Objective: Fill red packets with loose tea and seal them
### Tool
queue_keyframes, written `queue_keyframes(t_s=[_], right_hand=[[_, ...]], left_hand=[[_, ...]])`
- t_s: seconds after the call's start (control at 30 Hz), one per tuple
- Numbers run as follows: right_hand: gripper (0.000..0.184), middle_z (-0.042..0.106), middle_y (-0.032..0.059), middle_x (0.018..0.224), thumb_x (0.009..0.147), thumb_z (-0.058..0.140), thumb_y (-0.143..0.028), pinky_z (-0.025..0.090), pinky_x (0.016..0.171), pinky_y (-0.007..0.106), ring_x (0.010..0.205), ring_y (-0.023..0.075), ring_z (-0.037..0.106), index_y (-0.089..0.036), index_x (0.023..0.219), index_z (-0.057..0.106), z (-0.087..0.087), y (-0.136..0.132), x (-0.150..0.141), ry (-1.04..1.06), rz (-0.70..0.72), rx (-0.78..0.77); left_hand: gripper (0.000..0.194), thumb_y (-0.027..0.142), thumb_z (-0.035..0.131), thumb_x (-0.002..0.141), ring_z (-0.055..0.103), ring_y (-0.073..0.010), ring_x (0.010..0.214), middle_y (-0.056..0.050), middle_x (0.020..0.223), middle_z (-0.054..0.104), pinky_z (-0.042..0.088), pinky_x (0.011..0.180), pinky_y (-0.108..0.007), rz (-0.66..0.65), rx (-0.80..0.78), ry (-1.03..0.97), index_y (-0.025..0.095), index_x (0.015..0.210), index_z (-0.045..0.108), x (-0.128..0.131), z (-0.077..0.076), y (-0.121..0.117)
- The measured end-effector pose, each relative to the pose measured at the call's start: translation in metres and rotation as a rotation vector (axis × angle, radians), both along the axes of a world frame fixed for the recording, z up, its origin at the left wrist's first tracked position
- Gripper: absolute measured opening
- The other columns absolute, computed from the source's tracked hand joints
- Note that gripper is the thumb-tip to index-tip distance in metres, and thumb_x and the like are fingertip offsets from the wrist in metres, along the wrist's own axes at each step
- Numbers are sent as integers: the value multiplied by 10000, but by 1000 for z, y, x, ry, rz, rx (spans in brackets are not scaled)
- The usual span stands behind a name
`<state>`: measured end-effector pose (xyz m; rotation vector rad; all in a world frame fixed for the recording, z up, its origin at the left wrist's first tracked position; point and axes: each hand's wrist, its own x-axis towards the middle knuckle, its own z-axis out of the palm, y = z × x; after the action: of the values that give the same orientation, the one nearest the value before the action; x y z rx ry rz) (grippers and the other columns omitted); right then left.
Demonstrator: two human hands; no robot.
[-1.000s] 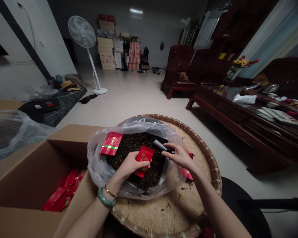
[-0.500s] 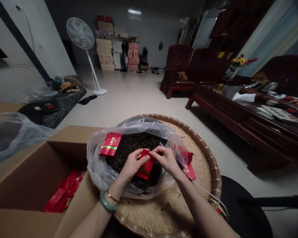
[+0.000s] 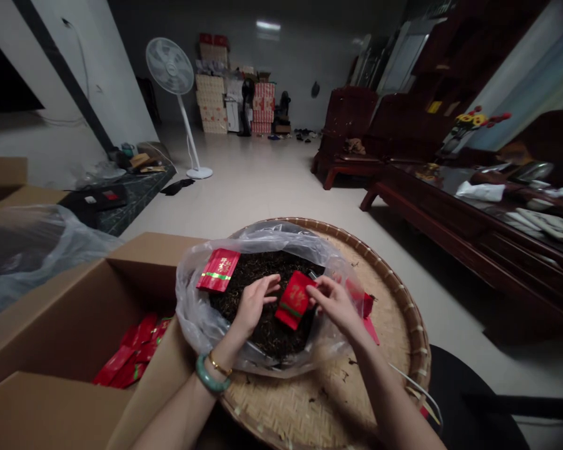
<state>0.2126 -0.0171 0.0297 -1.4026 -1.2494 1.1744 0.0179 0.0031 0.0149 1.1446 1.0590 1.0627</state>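
My right hand (image 3: 334,304) grips a small red packet (image 3: 293,300) with a green stripe by its right edge, above the dark loose tea leaves (image 3: 267,265). To the left of that packet my left hand (image 3: 256,304) hovers over the leaves, fingers apart, with nothing in it. The leaves fill a clear plastic bag (image 3: 192,325) with its mouth spread wide, set on a round woven bamboo tray (image 3: 304,412). Another red packet (image 3: 218,270) lies on the bag's left rim. More red packets (image 3: 370,306), partly behind the bag, are on the tray's right side.
An open cardboard box (image 3: 51,319) at the left holds several red packets (image 3: 131,356). A white cable (image 3: 410,375) crosses the tray's right edge. A standing fan (image 3: 171,65), a dark wooden table (image 3: 431,212) and stacked cartons (image 3: 211,103) stand farther off.
My left hand has let go of the red packet and opened. The right hand has kept hold of it and shifted it a little to the right. The view has turned slightly left.
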Motion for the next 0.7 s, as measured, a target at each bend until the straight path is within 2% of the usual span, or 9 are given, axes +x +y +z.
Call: queue_keyframes(t_s=[0.07, 0.13, 0.2, 0.23, 0.3, 0.37, 0.43, 0.57, 0.7], right_hand=[[415, 534, -51, 466, 658, 653, -565, 355, 322, 189, 362, 93, 467, -214, 691, 433, 8, 6, 3, -24, -142, 60], [414, 522, -64, 460, 666, 658, -552, 393, 329, 196, 347, 93, 480, -217, 706, 418, 26, 9, -7, 48, -166, 94], [399, 584, -43, 561, 687, 657, -529, 504, 434, 236, 464, 133, 604, -209, 840, 475, 51, 9, -29, 221, 3, 101], [429, 648, -1, 705, 701, 659, -511, 550, 522, 269, 589, 158, 661, -210, 959, 495, 65, 7, -42, 297, 150, 84], [557, 659, 68, 1014, 707, 667, -495, 577, 657, 324, 802, 194, 688, -245, 1159, 457, 85, 5, -64, 393, 364, 73], [540, 620, 89, 1139, 736, 642, -492, 567, 745, 350, 900, 200, 675, -256, 1184, 456, 90, 5, -75, 420, 381, 80], [467, 631, 95, 1111, 751, 633, -486, 557, 783, 354, 925, 202, 670, -227, 1118, 508, 77, 9, -73, 400, 312, 57], [440, 671, 76, 915, 722, 640, -532, 557, 741, 340, 849, 189, 677, -182, 983, 582, 18, 20, -48, 246, 225, -61], [450, 661, 41, 827, 685, 648, -548, 551, 642, 297, 745, 157, 656, -171, 926, 606, -30, 22, -30, 87, 150, -28]], left_hand=[[356, 408, 481, 837, 598, -235, 1015, -98, 1117, 655, 497, 823, -345, 143, 220, 247, 182, 1052, 653, -10, -4, 3], [281, 267, 472, 846, 563, -239, 1069, -84, 1117, 653, 446, 929, -382, 252, 426, 551, 194, 1045, 655, -20, -6, 6], [287, 183, 484, 824, 531, -278, 1108, -108, 1137, 639, 394, 979, -437, 323, 520, 810, 174, 1061, 647, -29, -5, 10], [299, 168, 495, 814, 517, -303, 1121, -128, 1154, 626, 382, 980, -461, 348, 525, 900, 159, 1077, 638, -34, -3, 13], [312, 179, 489, 824, 484, -339, 1151, -158, 1195, 595, 363, 978, -486, 386, 506, 999, 141, 1104, 622, -44, 1, 20], [311, 218, 435, 869, 456, -322, 1177, -149, 1261, 548, 352, 990, -442, 395, 519, 1112, 146, 1112, 615, -55, 4, 30], [302, 255, 415, 887, 496, -312, 1106, -157, 1211, 576, 368, 961, -414, 376, 494, 1263, 133, 1054, 635, -65, 6, 39], [248, 257, 449, 871, 561, -303, 935, -147, 993, 657, 398, 870, -393, 240, 430, 1411, 136, 933, 657, -76, 3, 51], [317, 276, 550, 815, 555, -314, 963, -159, 1048, 633, 394, 866, -384, 255, 391, 1427, 112, 1085, 583, -79, 1, 57]])
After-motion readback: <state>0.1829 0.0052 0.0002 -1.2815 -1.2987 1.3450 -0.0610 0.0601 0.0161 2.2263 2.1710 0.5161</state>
